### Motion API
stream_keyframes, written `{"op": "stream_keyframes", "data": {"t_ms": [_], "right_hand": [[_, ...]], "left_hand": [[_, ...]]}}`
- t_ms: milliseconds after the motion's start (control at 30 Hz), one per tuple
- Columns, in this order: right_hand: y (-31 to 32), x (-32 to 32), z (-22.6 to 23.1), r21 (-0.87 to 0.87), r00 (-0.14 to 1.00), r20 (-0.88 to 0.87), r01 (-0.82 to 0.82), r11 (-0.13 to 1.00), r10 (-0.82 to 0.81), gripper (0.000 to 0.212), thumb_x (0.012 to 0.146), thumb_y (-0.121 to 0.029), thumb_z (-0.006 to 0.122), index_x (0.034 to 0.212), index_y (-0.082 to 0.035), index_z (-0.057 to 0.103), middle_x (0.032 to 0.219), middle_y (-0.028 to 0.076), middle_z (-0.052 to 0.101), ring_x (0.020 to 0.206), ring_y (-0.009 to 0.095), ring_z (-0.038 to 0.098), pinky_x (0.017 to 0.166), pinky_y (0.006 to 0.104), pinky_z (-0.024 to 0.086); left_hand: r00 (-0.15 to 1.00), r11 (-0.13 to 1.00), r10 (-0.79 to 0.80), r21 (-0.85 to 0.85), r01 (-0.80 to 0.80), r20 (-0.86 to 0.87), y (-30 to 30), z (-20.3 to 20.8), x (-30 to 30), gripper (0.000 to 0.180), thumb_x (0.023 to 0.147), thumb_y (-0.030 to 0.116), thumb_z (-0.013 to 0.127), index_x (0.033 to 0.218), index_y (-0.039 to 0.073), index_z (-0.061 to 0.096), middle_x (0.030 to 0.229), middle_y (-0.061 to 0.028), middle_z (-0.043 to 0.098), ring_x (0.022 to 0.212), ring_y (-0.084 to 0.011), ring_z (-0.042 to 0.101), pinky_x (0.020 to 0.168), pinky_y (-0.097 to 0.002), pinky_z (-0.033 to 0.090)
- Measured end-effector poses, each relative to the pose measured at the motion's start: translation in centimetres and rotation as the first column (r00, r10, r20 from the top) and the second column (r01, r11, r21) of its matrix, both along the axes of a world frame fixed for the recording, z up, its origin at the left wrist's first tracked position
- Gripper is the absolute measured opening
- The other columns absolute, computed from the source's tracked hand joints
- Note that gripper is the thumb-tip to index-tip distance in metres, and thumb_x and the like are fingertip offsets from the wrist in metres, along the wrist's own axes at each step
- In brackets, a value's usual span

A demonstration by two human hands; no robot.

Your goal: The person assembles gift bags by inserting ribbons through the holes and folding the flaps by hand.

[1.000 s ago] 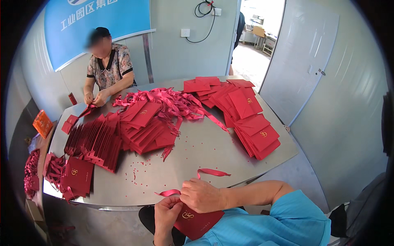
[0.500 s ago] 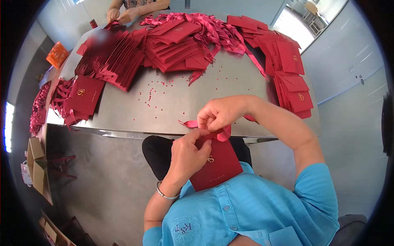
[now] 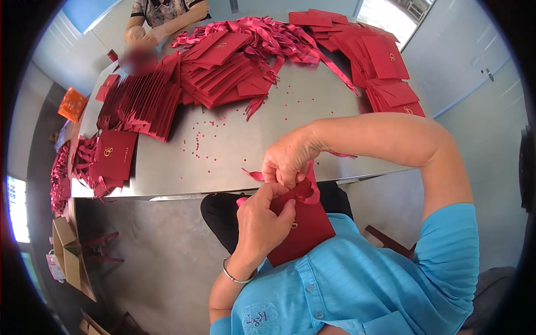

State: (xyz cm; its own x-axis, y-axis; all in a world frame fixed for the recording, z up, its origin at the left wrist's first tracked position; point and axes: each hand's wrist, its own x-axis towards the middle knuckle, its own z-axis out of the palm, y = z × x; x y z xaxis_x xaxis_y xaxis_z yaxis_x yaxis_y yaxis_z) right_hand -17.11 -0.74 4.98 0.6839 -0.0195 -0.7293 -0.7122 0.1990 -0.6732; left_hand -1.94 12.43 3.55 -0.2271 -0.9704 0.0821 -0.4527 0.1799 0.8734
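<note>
A small red paper bag (image 3: 310,230) with a gold emblem rests against my blue shirt, over my lap. My left hand (image 3: 262,223) is closed on its top edge, thumb in front and fingers behind. My right hand (image 3: 287,162) is pinched at the same edge on a pink satin ribbon (image 3: 314,192), which loops over the front of the bag. A loose ribbon end (image 3: 252,174) sticks out left of my right hand. The fingertips of my right hand are partly hidden, so the exact grip is hard to see.
On the metal table (image 3: 223,162) lie stacked red bags (image 3: 142,103), flat red bags (image 3: 218,72), a heap of pink ribbons (image 3: 273,39), another stack (image 3: 385,67) at right and scattered red dots. Bags with ribbons (image 3: 111,159) sit at the left edge. Another person's hands (image 3: 142,38) work across the table.
My view has shifted slightly. The bag's top edge now folds open more, and the ribbon loop stands higher beside my right fingers. Both hands stay at the bag's top.
</note>
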Motion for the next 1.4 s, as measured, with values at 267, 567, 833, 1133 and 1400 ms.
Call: {"op": "stream_keyframes", "data": {"t_ms": [267,567,833,1133,1400], "right_hand": [[2.3,-1.3,-2.4,-0.571,0.847,0.369,0.532,0.626,-0.383,0.015,0.076,-0.002,0.069,0.086,-0.001,0.058,0.073,0.007,0.065,0.063,0.008,0.059,0.054,0.0243,0.046],[1.3,-1.7,-4.2,-0.542,0.657,0.576,0.753,0.373,-0.487,0.010,0.083,-0.001,0.065,0.082,-0.001,0.055,0.073,0.005,0.066,0.064,0.008,0.059,0.055,0.0238,0.046],[2.6,-2.6,-3.6,-0.751,0.769,0.550,0.626,0.210,-0.327,0.012,0.082,-0.014,0.070,0.085,-0.004,0.064,0.083,0.005,0.065,0.061,0.013,0.058,0.057,0.0272,0.046],[3.0,-1.7,-4.8,-0.935,0.936,0.334,0.344,0.084,-0.110,0.025,0.073,-0.030,0.075,0.078,-0.006,0.067,0.083,0.006,0.061,0.072,0.022,0.061,0.066,0.0352,0.049],[1.6,-4.9,-5.2,-0.717,0.675,0.401,0.652,0.247,-0.619,0.020,0.074,-0.016,0.075,0.075,0.000,0.064,0.078,0.009,0.063,0.067,0.016,0.059,0.061,0.0306,0.047]], "left_hand": [[0.968,0.938,-0.017,0.331,0.102,-0.251,-0.3,-2.1,0.0,0.020,0.080,-0.002,0.068,0.099,-0.005,0.063,0.088,-0.0063,0.070,0.080,-0.0066,0.063,0.069,-0.0210,0.051],[0.977,0.941,-0.091,0.305,0.148,-0.194,-0.4,-3.8,-0.1,0.022,0.082,-0.003,0.064,0.104,-0.006,0.060,0.093,-0.0077,0.069,0.084,-0.0070,0.063,0.073,-0.0210,0.050],[0.977,0.942,-0.003,0.326,0.074,-0.213,0.3,-2.6,-0.5,0.019,0.081,-0.002,0.064,0.099,-0.005,0.060,0.088,-0.0068,0.069,0.081,-0.0066,0.063,0.070,-0.0207,0.050],[0.990,0.974,-0.111,0.188,0.125,-0.083,-0.8,-2.3,-1.6,0.018,0.079,0.001,0.067,0.096,-0.004,0.062,0.085,-0.0080,0.071,0.075,-0.0060,0.063,0.066,-0.0223,0.049],[0.993,0.974,-0.112,0.196,0.115,-0.028,-2.0,-2.1,-2.0,0.018,0.080,0.005,0.067,0.096,-0.001,0.062,0.084,-0.0072,0.071,0.071,-0.0076,0.062,0.064,-0.0235,0.049]]}}
